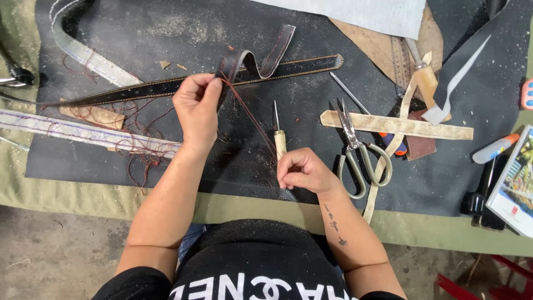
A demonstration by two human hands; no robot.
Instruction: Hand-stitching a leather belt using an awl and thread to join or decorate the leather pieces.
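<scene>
leather belt (183, 84) lies mid-mat (111, 161), loop end pinched in left hand (195, 108). right hand (301, 171) fingers closed on red thread (252, 119), taut between both hands. awl (278, 136), scissors (358, 153) beside right hand.

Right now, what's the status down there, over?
Left hand pinching strap loop. Right hand pulling red thread taut. Awl lying between hands, scissors beside right hand; neither touching the thread.

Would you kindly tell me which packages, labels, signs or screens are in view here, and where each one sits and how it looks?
Printed booklet or box: right edge of the bench, flat rectangle, white border, colourful picture, partly cut off.
Small bottle: just left of it, lying tilted, pale body, orange cap; any label is too small to tell.
No screens or signs in view.
</scene>
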